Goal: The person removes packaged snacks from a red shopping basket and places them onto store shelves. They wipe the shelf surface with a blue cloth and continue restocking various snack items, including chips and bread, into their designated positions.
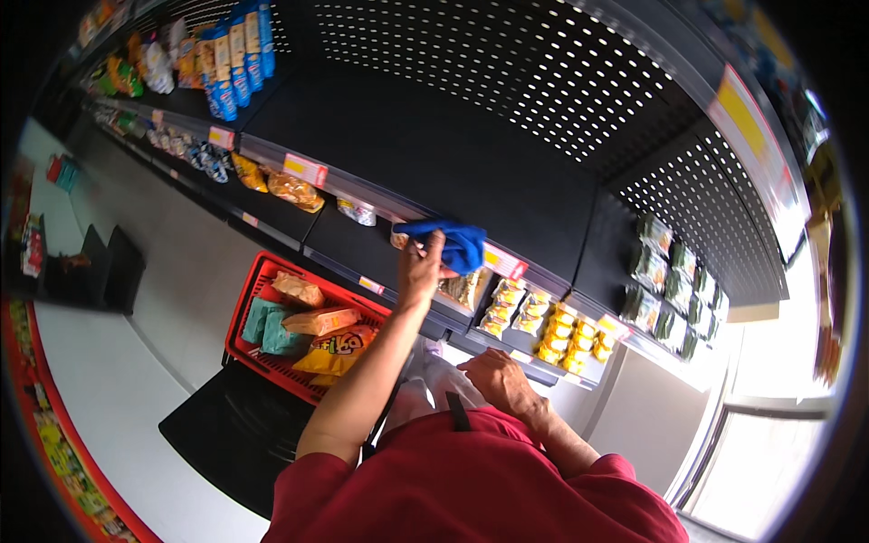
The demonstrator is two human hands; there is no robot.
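Note:
My left hand (424, 268) grips a blue cloth (456, 246) at the front edge of a black metal shelf (434, 149), over its price-label strip. The cloth partly hides the packets on the shelf below. My right hand (501, 381) hangs in front of my waist, fingers loosely bent, with nothing seen in it; its palm is hidden. Below and left of the cloth, a red plastic shopping basket (261, 271) holds an orange and yellow snack bag (336, 349), teal packets (271, 326) and orange-brown packets (322, 320).
Blue snack packets (237, 61) stand at the shelf's upper left. Dark green and clear packs (669, 285) fill its right end. Yellow packs (557, 332) lie on the lower shelf. A black chair seat or stool (231, 427) is under the basket. Bright windows are at the right.

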